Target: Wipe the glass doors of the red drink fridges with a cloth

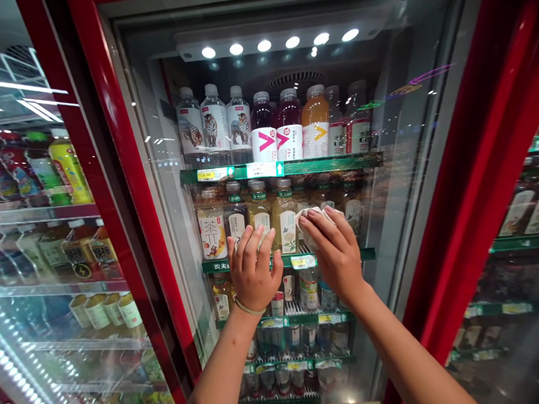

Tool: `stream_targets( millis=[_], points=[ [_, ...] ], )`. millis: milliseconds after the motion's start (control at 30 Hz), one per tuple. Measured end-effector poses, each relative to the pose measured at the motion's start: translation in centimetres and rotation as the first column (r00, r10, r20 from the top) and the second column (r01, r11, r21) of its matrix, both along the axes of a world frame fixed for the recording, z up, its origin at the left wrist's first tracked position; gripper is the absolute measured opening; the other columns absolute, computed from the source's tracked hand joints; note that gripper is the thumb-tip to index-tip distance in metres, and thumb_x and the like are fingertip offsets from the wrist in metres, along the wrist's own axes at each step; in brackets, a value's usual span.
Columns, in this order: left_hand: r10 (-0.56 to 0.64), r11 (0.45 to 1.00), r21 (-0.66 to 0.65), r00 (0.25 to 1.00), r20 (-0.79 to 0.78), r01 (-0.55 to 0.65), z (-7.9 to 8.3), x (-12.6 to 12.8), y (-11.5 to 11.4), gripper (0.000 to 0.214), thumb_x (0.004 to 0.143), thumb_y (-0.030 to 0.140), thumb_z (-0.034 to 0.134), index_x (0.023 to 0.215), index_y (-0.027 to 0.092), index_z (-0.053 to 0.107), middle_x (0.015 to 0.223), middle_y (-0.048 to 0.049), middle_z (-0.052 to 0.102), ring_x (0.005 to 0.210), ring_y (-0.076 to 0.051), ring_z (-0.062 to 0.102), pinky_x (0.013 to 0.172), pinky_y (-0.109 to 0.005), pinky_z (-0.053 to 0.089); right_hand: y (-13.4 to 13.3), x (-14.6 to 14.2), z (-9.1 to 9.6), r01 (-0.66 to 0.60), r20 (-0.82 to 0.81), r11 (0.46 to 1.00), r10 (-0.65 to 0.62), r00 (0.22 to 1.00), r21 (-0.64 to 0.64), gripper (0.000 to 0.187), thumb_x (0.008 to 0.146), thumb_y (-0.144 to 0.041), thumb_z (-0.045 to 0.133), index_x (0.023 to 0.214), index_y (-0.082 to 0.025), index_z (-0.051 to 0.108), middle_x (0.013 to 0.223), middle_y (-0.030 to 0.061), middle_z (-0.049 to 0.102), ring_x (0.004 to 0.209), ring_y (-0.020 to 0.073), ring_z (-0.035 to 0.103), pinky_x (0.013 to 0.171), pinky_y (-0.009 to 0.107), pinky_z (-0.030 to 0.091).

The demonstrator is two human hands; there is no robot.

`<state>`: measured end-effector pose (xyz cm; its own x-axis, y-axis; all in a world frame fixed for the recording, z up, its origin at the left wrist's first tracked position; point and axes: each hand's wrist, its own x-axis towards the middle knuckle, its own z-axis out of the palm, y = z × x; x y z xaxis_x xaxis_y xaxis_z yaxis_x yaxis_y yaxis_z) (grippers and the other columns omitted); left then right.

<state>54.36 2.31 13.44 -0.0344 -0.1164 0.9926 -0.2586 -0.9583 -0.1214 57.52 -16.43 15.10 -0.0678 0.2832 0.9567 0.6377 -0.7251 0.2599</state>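
Observation:
A glass cooler door (404, 211) in a red frame stands right in front of me. My left hand (254, 269) is raised to the glass with its fingers apart and holds nothing; a thin band circles its wrist. My right hand (338, 249) presses a crumpled white cloth or tissue (303, 214) to the pane, its fingers laid over it. Behind the glass, between the two hands, a pale yellow tea bottle (284, 219) shows on the second shelf. The hands hide parts of the bottles behind them.
Inside, tiger-label water bottles (215, 124) and purple drink bottles (288, 124) fill the top shelf, above a green price strip (331, 164). Another stocked cooler (58, 210) stands left, and more shelved bottles (523, 203) show right. The red door frame (135, 193) slants beside my left arm.

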Motion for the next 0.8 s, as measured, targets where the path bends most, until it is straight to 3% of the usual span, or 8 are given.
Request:
stream_targets(
  millis=[167,300,467,600,800],
  points=[
    [-0.007,1.0,0.02,1.0,0.0,0.007,0.0,-0.1,0.2,0.043,0.09,0.018,0.065,0.133,0.019,0.063,0.13,-0.0133,0.07,0.135,-0.028,0.058,0.128,-0.052,0.028,0.4,0.0,0.0,-0.02,0.05,0.977,0.032,0.998,-0.214,0.06,0.101,-0.011,0.052,0.158,-0.027,0.041,0.142,0.0024,0.067,0.149,0.0235,0.045,0.125,0.047,0.042],
    [-0.006,1.0,0.024,1.0,0.003,0.006,-0.1,0.0,0.3,0.044,0.091,0.019,0.063,0.134,0.019,0.062,0.129,-0.0123,0.07,0.136,-0.027,0.058,0.127,-0.051,0.028,0.4,0.0,-0.4,0.002,0.018,1.0,-0.002,1.0,0.018,0.063,0.099,-0.004,0.05,0.157,-0.027,0.043,0.145,0.0055,0.065,0.149,0.0259,0.044,0.124,0.052,0.043],
    [0.0,0.999,0.038,1.0,0.001,0.0,-0.1,0.0,0.3,0.043,0.09,0.017,0.065,0.133,0.018,0.063,0.129,-0.0128,0.07,0.134,-0.027,0.059,0.127,-0.051,0.029,0.6,-0.2,-1.0,0.012,0.041,0.986,-0.005,0.999,-0.166,0.062,0.1,-0.01,0.053,0.158,-0.025,0.041,0.143,0.0044,0.066,0.149,0.0263,0.045,0.124,0.049,0.042],
    [0.001,0.999,0.033,1.0,-0.003,-0.001,0.0,-0.1,0.2,0.044,0.089,0.017,0.065,0.133,0.018,0.063,0.128,-0.0129,0.07,0.134,-0.028,0.058,0.127,-0.052,0.029,1.5,-0.3,-0.5,0.017,0.001,1.0,-0.017,1.0,0.02,0.066,0.098,-0.004,0.052,0.159,-0.028,0.039,0.145,0.0047,0.064,0.151,0.0258,0.042,0.126,0.051,0.039],
    [-0.026,0.999,0.038,0.998,-0.057,0.028,0.1,-0.5,0.7,0.046,0.092,0.014,0.061,0.138,0.014,0.058,0.133,-0.0142,0.068,0.137,-0.027,0.055,0.127,-0.049,0.031,2.0,-0.6,-0.9,-0.008,0.013,0.992,0.01,1.0,-0.127,0.065,0.099,-0.01,0.055,0.16,-0.026,0.037,0.145,0.0041,0.064,0.151,0.0257,0.042,0.127,0.048,0.039]
  ],
)
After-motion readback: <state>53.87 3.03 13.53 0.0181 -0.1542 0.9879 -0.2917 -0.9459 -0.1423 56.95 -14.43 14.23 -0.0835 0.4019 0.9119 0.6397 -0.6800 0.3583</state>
